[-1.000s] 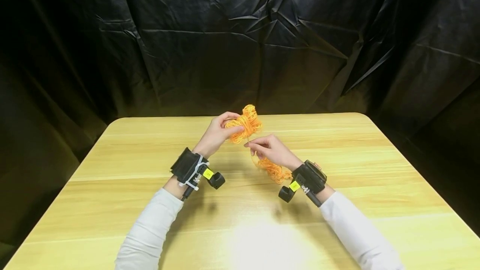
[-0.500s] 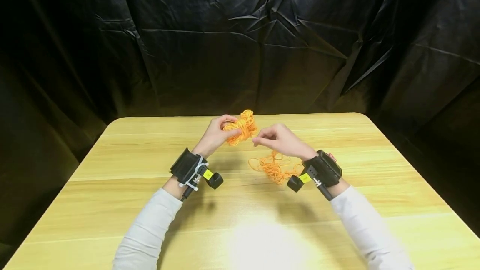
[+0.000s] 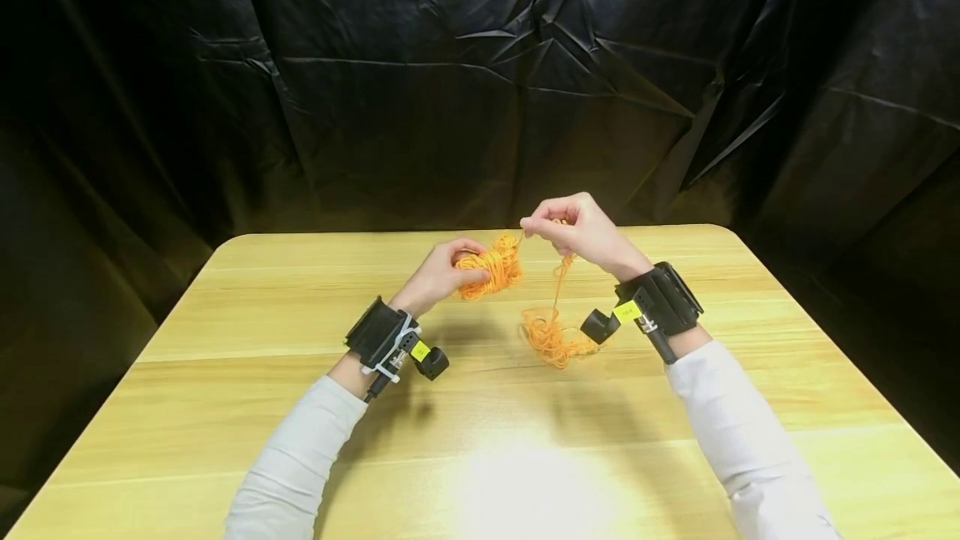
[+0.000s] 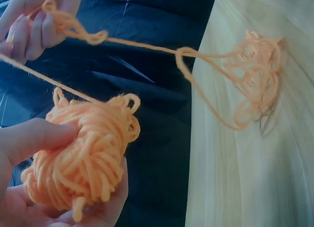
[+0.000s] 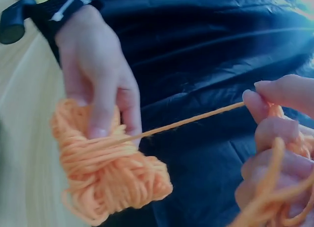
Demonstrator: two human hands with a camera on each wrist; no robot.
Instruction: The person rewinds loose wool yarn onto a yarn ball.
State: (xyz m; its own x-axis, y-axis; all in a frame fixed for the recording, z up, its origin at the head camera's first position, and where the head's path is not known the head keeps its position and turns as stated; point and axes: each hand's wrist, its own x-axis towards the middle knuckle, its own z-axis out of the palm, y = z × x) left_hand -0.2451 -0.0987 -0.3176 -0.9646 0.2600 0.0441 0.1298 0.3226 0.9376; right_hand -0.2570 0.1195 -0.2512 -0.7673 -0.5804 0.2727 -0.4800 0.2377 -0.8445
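Note:
My left hand (image 3: 435, 277) grips a bundle of orange yarn (image 3: 491, 267) between thumb and fingers, above the table. Strands wrap round the bundle's waist, and loops stick out at its ends, as the left wrist view shows. Up and to the right, my right hand (image 3: 588, 232) pinches a strand of yarn (image 5: 191, 120) between thumb and index finger. That strand runs taut from the bundle to the fingertips. More yarn (image 4: 73, 28) gathers in the curled fingers of the right hand, and a length hangs from there to a loose tangle of yarn (image 3: 555, 344) on the table.
A pale wooden table (image 3: 247, 407) spreads beneath both hands. Behind it hangs a creased black curtain (image 3: 405, 123), which continues along both sides. Each wrist wears a black strap with a small camera (image 3: 431, 362) jutting inward.
My right hand has risen and moved right, from beside the bundle's lower edge to above it, drawing yarn up from the tangle. The left hand still grips the bundle, now turned slightly.

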